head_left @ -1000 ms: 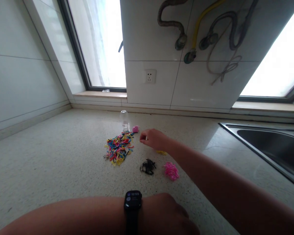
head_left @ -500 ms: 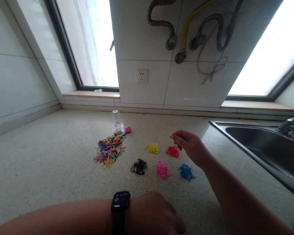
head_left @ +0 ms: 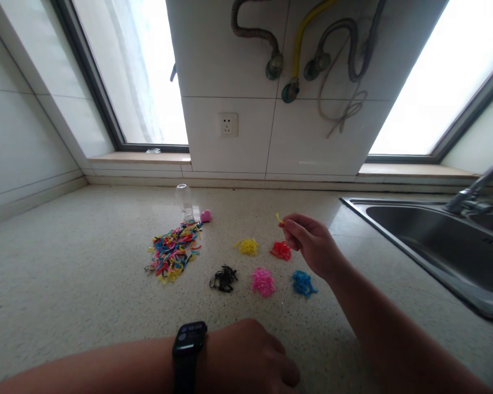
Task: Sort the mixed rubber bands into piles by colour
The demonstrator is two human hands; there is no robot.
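Between the thumb and fingers of my right hand (head_left: 302,235), a small yellow rubber band (head_left: 279,219) is pinched, held above the counter. Just beneath that hand lies a pile of red rubber bands (head_left: 281,250), with a yellow pile (head_left: 248,247) to its left. Nearer to me are a black pile (head_left: 224,279), a pink pile (head_left: 263,282) and a blue pile (head_left: 304,283). My left hand (head_left: 254,355), with a black watch (head_left: 190,338) at its wrist, rests at the near side with fingers curled; nothing shows in it.
On the left spreads a mixed heap of coloured rubber bands (head_left: 175,251). Behind it stand a clear plastic bottle (head_left: 184,203) and a small pink object (head_left: 206,216). A steel sink (head_left: 414,235) is set into the counter (head_left: 86,284) at right; a tiled wall (head_left: 230,150) rises behind.
The whole view has shifted, so everything appears slightly further left. My right hand still pinches the yellow rubber band, now tilted differently. My left hand stays in place on the counter.
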